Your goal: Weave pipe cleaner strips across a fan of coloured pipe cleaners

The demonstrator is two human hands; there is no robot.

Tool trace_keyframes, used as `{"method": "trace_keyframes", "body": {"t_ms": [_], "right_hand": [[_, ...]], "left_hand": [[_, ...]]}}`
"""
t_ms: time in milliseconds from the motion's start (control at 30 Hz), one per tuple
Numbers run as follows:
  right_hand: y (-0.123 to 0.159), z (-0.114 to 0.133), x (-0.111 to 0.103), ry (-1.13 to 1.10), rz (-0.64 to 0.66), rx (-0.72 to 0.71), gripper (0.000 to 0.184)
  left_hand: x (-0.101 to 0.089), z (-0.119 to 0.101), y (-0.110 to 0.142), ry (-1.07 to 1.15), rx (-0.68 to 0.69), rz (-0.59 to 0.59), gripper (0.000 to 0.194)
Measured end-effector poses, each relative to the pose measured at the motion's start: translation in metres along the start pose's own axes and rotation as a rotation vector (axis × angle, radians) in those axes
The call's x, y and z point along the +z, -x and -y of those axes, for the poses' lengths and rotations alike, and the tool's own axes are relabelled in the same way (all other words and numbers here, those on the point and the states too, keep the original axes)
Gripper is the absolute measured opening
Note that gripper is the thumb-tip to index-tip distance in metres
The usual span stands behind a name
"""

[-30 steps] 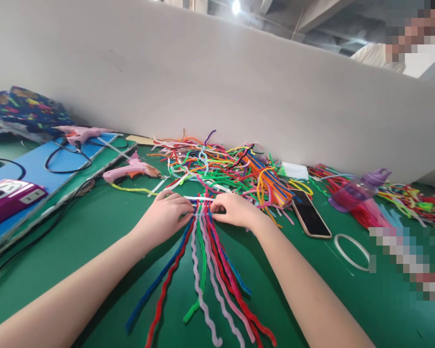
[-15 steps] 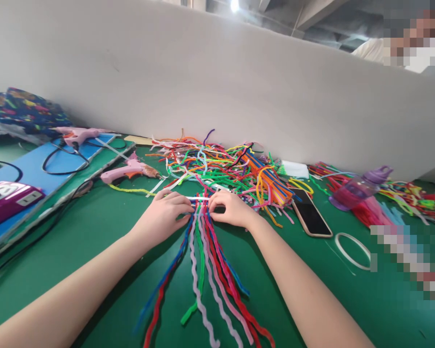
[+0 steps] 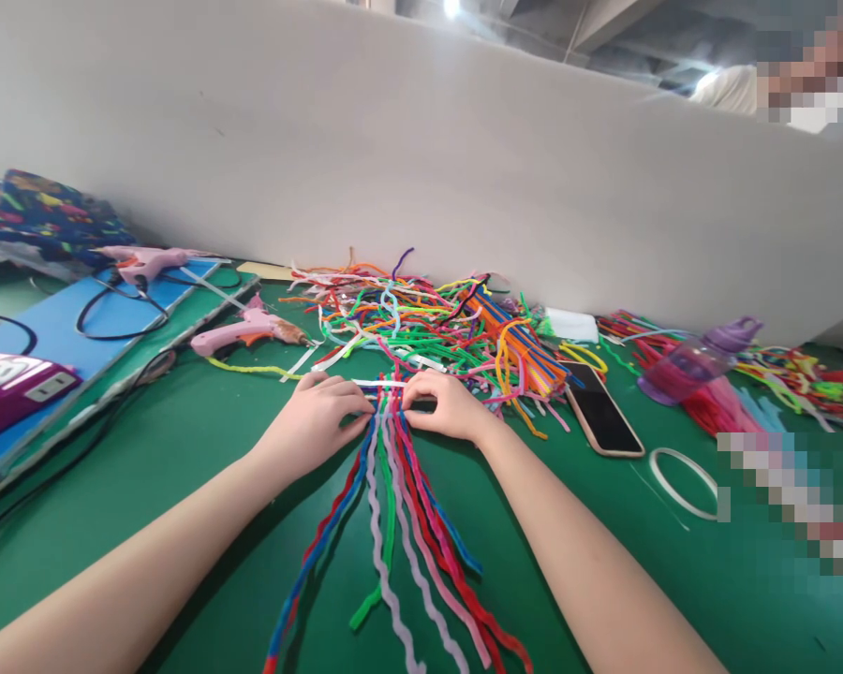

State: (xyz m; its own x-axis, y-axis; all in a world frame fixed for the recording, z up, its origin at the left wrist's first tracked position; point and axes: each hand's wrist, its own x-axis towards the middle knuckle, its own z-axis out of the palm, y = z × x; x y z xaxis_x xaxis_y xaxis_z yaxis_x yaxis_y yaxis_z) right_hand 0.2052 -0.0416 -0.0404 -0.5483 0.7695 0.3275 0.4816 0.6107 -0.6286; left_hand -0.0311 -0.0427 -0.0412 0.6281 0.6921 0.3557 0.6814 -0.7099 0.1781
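Note:
Several fuzzy pipe cleaners (image 3: 393, 524) in blue, red, lilac, green and pink fan out toward me from a narrow woven band (image 3: 389, 393) between my hands. A white strip (image 3: 372, 383) crosses the band at its far end. At the band's left edge my left hand (image 3: 327, 412) is closed, its thumb and fingers pinching the pipe cleaners there. My right hand (image 3: 439, 402) pinches the right edge the same way, fingers curled with a small gap behind the fingertips. The fingers partly hide both edges of the band.
Beyond my hands lies a pile of loose pipe cleaners (image 3: 407, 318). Pink glue guns (image 3: 245, 328) and a purple power strip (image 3: 24, 398) are at left. A phone (image 3: 604, 412), a white ring (image 3: 683, 482) and a purple bottle (image 3: 699, 360) stand or lie at right. A pale partition (image 3: 393, 159) rises behind.
On the left, the blue pipe cleaner has swung across the red one, and the two now lie crossed together. Both hands keep nearly the same place.

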Motion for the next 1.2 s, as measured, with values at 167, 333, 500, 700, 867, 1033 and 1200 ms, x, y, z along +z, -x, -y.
{"method": "trace_keyframes", "body": {"t_ms": [167,333,500,700,867,1033,1200], "right_hand": [[0.0,-0.002,0.001,-0.039,-0.016,0.02,0.009],[0.0,-0.003,0.002,-0.056,-0.034,0.007,0.013],[0.0,-0.005,0.004,-0.062,-0.036,0.001,0.014],[-0.001,-0.007,0.005,-0.068,-0.048,0.027,0.014],[-0.001,-0.006,0.007,-0.066,-0.062,0.052,0.014],[-0.002,-0.006,0.008,-0.052,-0.081,0.057,0.016],[-0.004,-0.006,0.01,-0.027,-0.099,0.049,0.018]], "left_hand": [[0.005,0.002,0.0,0.055,-0.119,0.001,0.02],[0.006,0.002,-0.003,0.13,-0.164,0.009,0.028],[0.005,-0.001,-0.006,0.189,-0.245,0.028,0.03],[0.003,-0.004,-0.009,0.247,-0.289,0.042,0.031],[0.003,-0.004,-0.01,0.236,-0.314,0.036,0.029],[0.005,-0.003,-0.011,0.236,-0.354,0.024,0.03],[0.006,-0.003,-0.012,0.207,-0.351,0.014,0.03]]}}
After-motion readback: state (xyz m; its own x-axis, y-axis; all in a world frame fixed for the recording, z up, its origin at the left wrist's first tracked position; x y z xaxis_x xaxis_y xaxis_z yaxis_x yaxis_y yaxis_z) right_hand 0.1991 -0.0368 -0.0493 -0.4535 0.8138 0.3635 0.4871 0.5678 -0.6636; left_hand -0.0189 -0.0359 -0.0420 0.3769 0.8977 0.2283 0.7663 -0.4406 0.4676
